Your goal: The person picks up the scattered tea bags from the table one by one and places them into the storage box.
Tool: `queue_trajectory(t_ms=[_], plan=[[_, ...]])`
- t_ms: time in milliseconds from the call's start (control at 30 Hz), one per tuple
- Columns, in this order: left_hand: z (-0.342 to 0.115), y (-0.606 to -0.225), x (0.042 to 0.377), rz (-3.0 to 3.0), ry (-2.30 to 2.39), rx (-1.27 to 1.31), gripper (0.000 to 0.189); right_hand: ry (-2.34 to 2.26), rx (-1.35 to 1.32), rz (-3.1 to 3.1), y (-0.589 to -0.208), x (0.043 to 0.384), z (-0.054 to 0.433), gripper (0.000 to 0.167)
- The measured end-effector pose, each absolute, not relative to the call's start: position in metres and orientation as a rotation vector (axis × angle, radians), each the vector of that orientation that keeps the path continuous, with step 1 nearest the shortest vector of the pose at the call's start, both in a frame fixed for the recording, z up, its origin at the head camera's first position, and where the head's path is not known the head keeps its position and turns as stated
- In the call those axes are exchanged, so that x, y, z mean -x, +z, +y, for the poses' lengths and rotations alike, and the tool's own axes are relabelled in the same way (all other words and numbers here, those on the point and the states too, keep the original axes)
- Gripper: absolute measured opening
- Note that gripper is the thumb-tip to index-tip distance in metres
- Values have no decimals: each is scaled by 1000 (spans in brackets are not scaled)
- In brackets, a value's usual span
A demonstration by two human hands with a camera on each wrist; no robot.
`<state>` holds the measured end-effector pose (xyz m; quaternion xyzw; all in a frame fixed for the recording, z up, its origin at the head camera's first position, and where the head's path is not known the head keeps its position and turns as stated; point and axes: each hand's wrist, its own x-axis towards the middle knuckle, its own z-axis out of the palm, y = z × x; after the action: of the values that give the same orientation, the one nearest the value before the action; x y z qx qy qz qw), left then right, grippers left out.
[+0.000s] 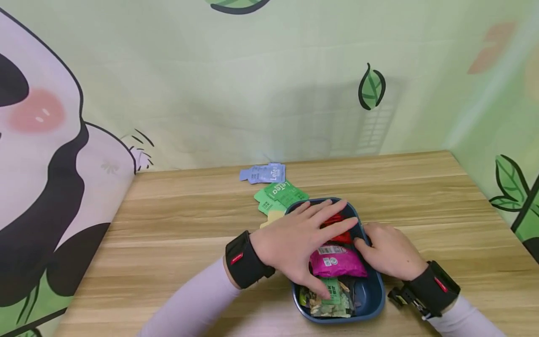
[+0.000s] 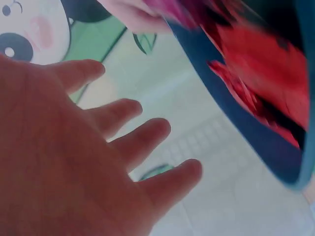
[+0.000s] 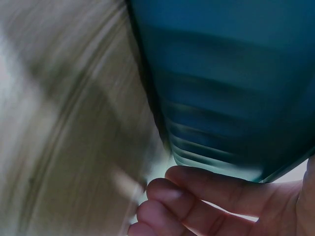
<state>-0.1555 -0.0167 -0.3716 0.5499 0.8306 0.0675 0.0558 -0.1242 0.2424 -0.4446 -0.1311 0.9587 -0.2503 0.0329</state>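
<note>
A dark blue plastic bin point(image 1: 376, 299) sits on the table, filled with packets. My left hand point(image 1: 294, 241) is spread flat over its left side, fingers straight and apart, gripping nothing; in the left wrist view the fingers point(image 2: 147, 140) show beside the bin wall. My right hand point(image 1: 393, 252) holds the bin's right rim, thumb over the inside. Its fingers point(image 3: 211, 189) lie along the outer wall in the right wrist view. Inside are a red packet point(image 1: 342, 236), a magenta packet point(image 1: 340, 263), a small green sachet point(image 1: 332, 292) and a patterned packet point(image 1: 343, 309). My left hand partly hides them.
Behind the bin, blue LeTea sachets point(image 1: 263, 173) and green LeTea sachets point(image 1: 284, 193) lie on the wooden table point(image 1: 181, 243). A pale yellow sachet point(image 1: 274, 216) is partly covered by my left hand. A printed cloth backdrop point(image 1: 252, 93) rises along the table's back edge.
</note>
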Motion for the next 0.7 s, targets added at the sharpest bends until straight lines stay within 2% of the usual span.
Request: queue_trajectory(t_ms=[167, 300, 500, 700], plan=[[-33, -376, 185, 2606, 268, -1569, 122, -743, 383, 2970, -444, 124, 242, 27], [-51, -382, 218, 2657, 270, -1385, 117, -711, 395, 2998, -444, 123, 241, 30], [-78, -399, 268, 2697, 231, -1092, 109, -697, 401, 3001, -445, 123, 241, 31], [-97, -409, 302, 2713, 275, -907, 105, -697, 402, 2999, -445, 124, 241, 30]])
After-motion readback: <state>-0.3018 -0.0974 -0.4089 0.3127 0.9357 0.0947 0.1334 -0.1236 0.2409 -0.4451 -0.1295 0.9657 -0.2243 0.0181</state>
